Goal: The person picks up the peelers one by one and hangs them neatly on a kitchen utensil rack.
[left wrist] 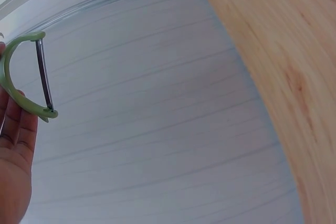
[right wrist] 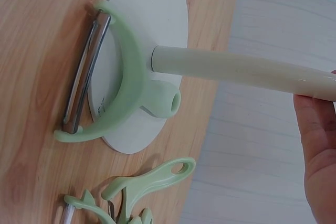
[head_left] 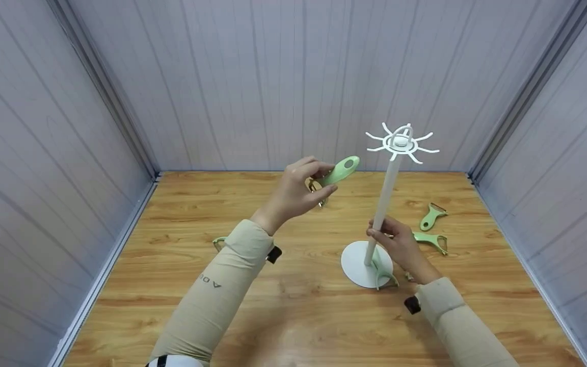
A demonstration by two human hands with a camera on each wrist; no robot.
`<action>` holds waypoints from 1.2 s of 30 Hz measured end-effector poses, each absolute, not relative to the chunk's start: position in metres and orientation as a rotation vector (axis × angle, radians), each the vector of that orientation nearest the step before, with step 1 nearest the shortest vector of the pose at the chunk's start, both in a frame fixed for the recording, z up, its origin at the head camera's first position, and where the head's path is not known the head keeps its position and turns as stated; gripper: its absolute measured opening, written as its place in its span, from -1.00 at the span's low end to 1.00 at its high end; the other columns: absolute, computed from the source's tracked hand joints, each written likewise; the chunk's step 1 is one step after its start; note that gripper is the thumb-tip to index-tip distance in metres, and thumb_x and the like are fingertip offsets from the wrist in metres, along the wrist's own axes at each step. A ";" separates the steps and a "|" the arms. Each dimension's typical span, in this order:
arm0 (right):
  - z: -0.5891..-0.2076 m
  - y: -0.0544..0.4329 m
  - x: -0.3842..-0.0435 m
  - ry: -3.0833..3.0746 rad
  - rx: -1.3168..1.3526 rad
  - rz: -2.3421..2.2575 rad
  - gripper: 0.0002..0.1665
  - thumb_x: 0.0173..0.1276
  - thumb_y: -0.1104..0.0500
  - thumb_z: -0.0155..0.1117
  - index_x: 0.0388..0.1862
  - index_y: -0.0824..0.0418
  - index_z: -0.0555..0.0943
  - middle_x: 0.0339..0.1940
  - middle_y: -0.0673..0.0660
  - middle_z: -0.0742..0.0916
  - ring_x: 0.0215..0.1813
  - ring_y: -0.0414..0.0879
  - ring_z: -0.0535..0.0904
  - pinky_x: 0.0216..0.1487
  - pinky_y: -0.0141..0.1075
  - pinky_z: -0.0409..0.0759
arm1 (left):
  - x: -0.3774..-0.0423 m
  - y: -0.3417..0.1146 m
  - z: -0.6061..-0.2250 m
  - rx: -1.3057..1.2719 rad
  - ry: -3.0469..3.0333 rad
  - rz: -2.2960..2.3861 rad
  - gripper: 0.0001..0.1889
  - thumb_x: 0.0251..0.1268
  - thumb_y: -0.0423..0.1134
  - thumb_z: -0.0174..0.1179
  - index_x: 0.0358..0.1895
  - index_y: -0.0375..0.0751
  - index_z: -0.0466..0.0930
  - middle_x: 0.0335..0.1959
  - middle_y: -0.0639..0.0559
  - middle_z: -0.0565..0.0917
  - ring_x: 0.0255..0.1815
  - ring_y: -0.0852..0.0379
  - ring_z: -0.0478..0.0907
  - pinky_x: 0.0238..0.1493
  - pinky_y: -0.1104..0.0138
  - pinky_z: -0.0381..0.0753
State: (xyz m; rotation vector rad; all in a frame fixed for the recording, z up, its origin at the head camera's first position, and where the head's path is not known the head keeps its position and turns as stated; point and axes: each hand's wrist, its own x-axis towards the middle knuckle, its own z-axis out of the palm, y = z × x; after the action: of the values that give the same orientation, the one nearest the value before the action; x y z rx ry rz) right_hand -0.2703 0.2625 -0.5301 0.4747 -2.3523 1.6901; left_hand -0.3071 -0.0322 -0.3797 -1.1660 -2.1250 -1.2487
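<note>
A green peeler (head_left: 341,171) with a holed handle is held up in my left hand (head_left: 301,188), between the thumb and fingers. Its curved head and metal blade (left wrist: 44,74) show in the left wrist view. To the right stands a white rack (head_left: 387,193) with a ring of curved hooks on top. My right hand (head_left: 400,243) grips its pole (right wrist: 236,72) in the lower half, thumb and fingers around it. Another green peeler (right wrist: 128,77) lies on the rack's round base (right wrist: 157,3), its blade end past the rim. The raised peeler is left of the hooks, apart from them.
More green peelers lie on the wooden table: one peeler (head_left: 432,216) right of the rack, another peeler (head_left: 431,239) beside my right hand, and a peeler (head_left: 218,241) partly hidden by my left sleeve. Pale panel walls (head_left: 273,76) enclose the table at the back and sides.
</note>
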 end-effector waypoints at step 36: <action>-0.531 0.264 -0.272 -2.412 0.456 1.620 -0.87 0.57 0.31 0.39 0.03 0.29 0.74 -0.11 0.21 0.84 -0.05 -0.31 0.75 0.01 -0.47 0.73 | -0.302 -0.010 -0.343 -1.224 -2.013 -1.281 -0.66 0.42 -0.34 0.48 0.15 -0.44 0.74 -0.10 -0.20 0.75 -0.10 -0.01 0.71 0.04 0.33 0.74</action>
State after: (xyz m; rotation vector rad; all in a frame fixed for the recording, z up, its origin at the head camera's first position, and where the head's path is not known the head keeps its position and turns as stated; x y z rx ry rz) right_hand -0.2721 0.2639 -0.5306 0.4556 -2.4119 1.6202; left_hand -0.3020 -0.0101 -0.3435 -1.2236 -2.0130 -1.2813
